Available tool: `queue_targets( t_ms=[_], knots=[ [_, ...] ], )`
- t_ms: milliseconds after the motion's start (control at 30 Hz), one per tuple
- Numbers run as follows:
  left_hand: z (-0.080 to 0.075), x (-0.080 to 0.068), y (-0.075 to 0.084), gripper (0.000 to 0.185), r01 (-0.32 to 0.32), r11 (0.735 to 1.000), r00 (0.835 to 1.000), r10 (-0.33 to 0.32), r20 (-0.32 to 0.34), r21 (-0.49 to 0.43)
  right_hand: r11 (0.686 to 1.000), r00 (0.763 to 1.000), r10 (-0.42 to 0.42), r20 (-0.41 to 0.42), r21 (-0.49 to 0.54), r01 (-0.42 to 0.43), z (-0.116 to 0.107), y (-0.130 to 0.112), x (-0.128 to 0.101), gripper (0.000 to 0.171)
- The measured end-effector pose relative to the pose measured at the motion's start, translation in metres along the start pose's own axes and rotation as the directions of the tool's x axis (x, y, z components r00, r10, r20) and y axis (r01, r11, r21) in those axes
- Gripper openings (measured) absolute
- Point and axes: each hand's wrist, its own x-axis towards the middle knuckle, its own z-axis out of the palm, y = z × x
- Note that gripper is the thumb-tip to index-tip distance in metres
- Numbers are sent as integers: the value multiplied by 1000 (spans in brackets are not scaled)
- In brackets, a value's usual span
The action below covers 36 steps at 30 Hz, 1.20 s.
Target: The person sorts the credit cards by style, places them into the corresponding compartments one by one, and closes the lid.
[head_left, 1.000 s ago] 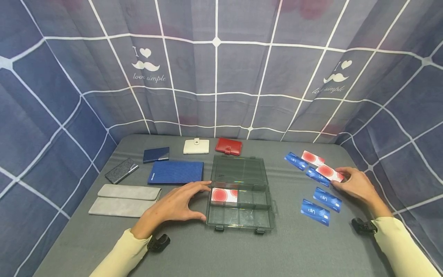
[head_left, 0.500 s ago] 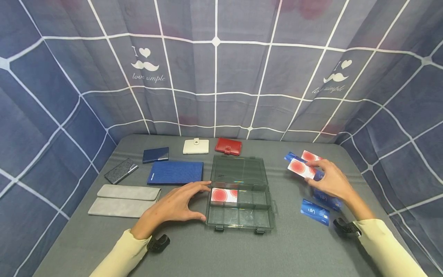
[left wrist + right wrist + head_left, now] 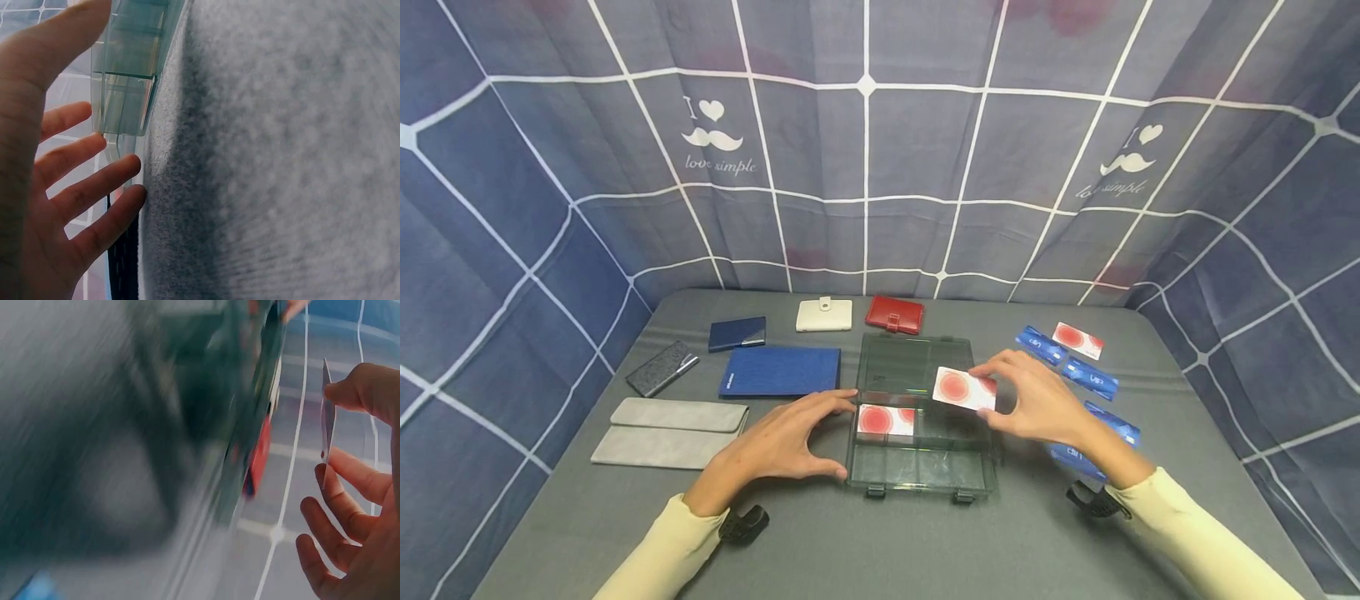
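My right hand pinches a white card with red circles by its edge, thumb on one side and fingers on the other. The card hangs over the right part of an open, dark see-through plastic box, whose lid lies folded back. In the right wrist view that card shows edge-on. Another red-and-white card lies in the box's back left compartment. My left hand rests at the box's left side, fingers extended and thumb apart; in the left wrist view its fingertips are beside the box wall.
Several blue VIP cards and a red-and-white card lie at right. Behind the box are a red card holder and a white one. At left lie a blue wallet, a grey wallet and two slim card cases.
My right hand has lifted a red-and-white card from the group at right and carried it left to above the box. The left hand has stayed at the box's side.
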Motion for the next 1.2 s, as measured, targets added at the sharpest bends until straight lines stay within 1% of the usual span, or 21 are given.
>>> queue_targets(
  t_ms=[167, 367, 533, 667, 833, 1000, 1100, 1200],
  knots=[
    [0, 0, 0, 86, -7, 1000, 1000, 7, 2, 0, 999, 994, -52, 94, -11, 53, 13, -27, 20, 52],
    [0, 1, -1, 86, -1, 1000, 1000, 1, 11, -6, 988, 974, -121, 191, -70, 137, 27, -49, 40, 49],
    [0, 0, -1, 85, -8, 1000, 1000, 8, 6, -6, 971, 956, -164, 244, -128, 200, 37, -63, 52, 47],
    [0, 0, -1, 85, -18, 1000, 1000, 18, -1, -12, 962, 944, -186, 274, -145, 232, 45, -71, 58, 45],
    [-1, 1, 0, 85, -21, 1000, 1000, 21, 5, -10, 957, 938, -214, 272, -133, 257, 52, -77, 60, 45],
    [-1, 1, 0, 84, -29, 1000, 1000, 29, 2, -11, 946, 933, -253, 254, -135, 293, 56, -75, 61, 46],
    [-1, 1, -1, 84, -32, 999, 999, 32, -3, -10, 948, 937, -257, 238, -125, 292, 53, -67, 61, 44],
    [0, 0, -1, 85, -30, 1000, 1000, 30, -3, -6, 965, 954, -218, 207, -99, 243, 44, -49, 59, 43]
  ],
)
